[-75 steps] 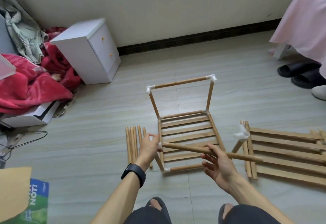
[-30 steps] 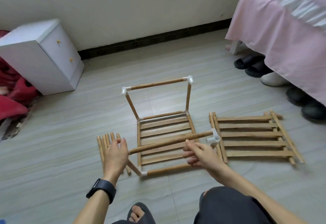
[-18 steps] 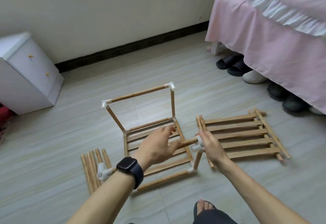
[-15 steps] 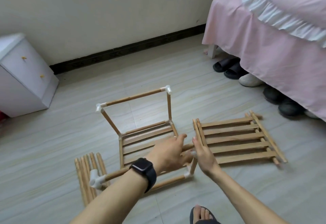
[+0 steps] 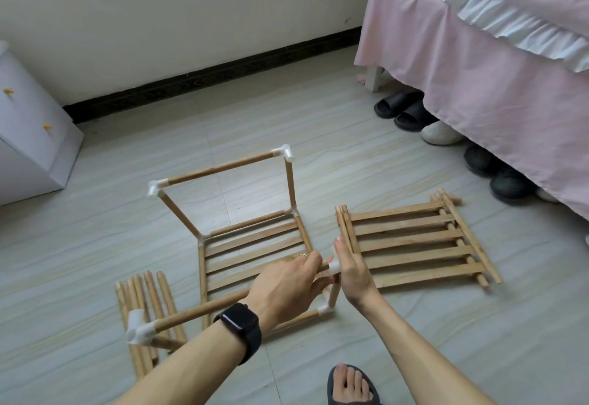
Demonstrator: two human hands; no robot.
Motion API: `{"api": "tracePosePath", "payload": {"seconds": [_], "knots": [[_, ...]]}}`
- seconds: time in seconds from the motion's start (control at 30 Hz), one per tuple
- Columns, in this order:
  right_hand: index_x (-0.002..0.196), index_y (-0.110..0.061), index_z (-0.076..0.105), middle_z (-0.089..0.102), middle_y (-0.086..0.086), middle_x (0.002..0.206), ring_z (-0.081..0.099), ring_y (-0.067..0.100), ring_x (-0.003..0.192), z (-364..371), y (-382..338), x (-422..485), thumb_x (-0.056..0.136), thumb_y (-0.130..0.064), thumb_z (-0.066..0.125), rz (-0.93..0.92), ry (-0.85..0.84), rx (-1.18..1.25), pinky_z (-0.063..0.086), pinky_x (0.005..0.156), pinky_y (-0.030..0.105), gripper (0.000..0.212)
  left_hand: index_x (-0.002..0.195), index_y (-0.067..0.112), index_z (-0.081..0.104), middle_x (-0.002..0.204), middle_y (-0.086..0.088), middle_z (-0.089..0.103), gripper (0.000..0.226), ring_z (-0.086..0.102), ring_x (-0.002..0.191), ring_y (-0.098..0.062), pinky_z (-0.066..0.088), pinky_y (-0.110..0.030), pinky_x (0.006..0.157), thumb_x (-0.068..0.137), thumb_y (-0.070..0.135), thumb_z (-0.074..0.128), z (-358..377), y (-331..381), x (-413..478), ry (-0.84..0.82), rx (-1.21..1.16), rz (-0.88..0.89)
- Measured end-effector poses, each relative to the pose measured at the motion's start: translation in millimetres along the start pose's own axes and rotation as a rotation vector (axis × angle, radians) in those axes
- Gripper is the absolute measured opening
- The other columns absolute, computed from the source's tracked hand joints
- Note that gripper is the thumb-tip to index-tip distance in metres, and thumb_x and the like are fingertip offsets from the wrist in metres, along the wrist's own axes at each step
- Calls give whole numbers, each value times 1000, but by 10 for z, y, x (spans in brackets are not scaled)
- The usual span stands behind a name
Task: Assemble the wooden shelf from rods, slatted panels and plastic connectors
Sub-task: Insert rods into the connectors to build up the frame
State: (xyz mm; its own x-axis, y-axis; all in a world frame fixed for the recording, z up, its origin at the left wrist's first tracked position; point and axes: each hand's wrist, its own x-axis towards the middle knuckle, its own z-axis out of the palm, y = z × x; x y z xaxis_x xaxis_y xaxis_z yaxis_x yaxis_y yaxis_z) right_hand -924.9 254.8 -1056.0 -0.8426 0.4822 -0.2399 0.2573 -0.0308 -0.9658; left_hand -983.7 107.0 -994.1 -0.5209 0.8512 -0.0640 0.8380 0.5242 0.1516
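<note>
Hands: two, left hand (image 5: 287, 290) and right hand (image 5: 352, 272). White connectors (image 5: 156, 188): seven in view. Loose rods (image 5: 145, 293) in floor bundle: five counted. Held rod (image 5: 197, 310): one. Slatted panels: framed panel (image 5: 255, 245), one; loose stack (image 5: 414, 245), number within unclear. Black slides (image 5: 393, 105): two. White shoe (image 5: 441, 133): one. Dark shoes (image 5: 510, 185): two. Wristwatch (image 5: 239, 325): one. Sandalled foot (image 5: 350, 385): one.
</note>
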Motion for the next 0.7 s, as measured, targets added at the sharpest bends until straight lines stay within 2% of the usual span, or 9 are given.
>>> {"api": "tracePosePath", "payload": {"seconds": [0.07, 0.13, 0.23, 0.33, 0.43, 0.57, 0.7], "knots": [[46, -23, 61, 60, 3, 52, 59, 13, 54, -2, -18, 0, 92, -65, 29, 15, 13, -9, 47, 61, 30, 70, 104, 24, 40, 88, 6, 59, 34, 49, 63, -17, 41, -33, 53, 106, 55, 27, 17, 4, -21, 36, 36, -15], [45, -23, 59, 60, 3, 52, 59, 13, 54, -5, -40, -4, 92, -65, 30, 24, 14, -13, 47, 58, 25, 69, 102, 24, 39, 82, 6, 55, 35, 47, 59, -18, 40, -34, 50, 107, 55, 24, 30, 29, -33, 59, 65, -31], [47, -20, 57, 59, 5, 54, 59, 17, 56, -20, -73, -14, 91, -65, 31, 36, -6, -3, 47, 61, 30, 68, 99, 25, 37, 81, 5, 59, 35, 55, 61, -21, 50, -38, 53, 107, 55, 22, 48, 57, -41, 73, 91, -47], [52, -19, 57, 60, 4, 55, 59, 16, 58, -19, -84, -7, 100, -62, 32, 42, -5, -8, 47, 64, 32, 69, 95, 26, 30, 80, 5, 59, 33, 55, 61, -20, 50, -37, 53, 107, 56, 20, 56, 59, -38, 80, 100, -72], [53, -17, 57, 59, 3, 54, 58, 16, 58, -17, -92, 15, 108, -50, 32, 58, -1, -29, 48, 65, 34, 70, 94, 26, 30, 78, 5, 58, 35, 52, 60, -19, 50, -37, 53, 106, 57, 19, 57, 53, -26, 79, 92, -81], [47, -20, 54, 54, -2, 49, 52, 9, 47, -29, -127, 1, 108, -47, 32, 62, 1, 3, 43, 50, 19, 71, 92, 29, 34, 72, 7, 55, 47, 47, 55, -15, 37, -32, 49, 98, 66, 6, 12, 72, -12, 55, 28, -111], [50, -16, 56, 58, 3, 53, 55, 12, 52, -48, -164, -3, 109, -47, 30, 75, -20, -25, 43, 53, 21, 72, 88, 32, 43, 68, 9, 54, 43, 48, 56, -9, 29, -30, 49, 100, 67, 22, -54, 16, 22, -13, -163, -167]]}}
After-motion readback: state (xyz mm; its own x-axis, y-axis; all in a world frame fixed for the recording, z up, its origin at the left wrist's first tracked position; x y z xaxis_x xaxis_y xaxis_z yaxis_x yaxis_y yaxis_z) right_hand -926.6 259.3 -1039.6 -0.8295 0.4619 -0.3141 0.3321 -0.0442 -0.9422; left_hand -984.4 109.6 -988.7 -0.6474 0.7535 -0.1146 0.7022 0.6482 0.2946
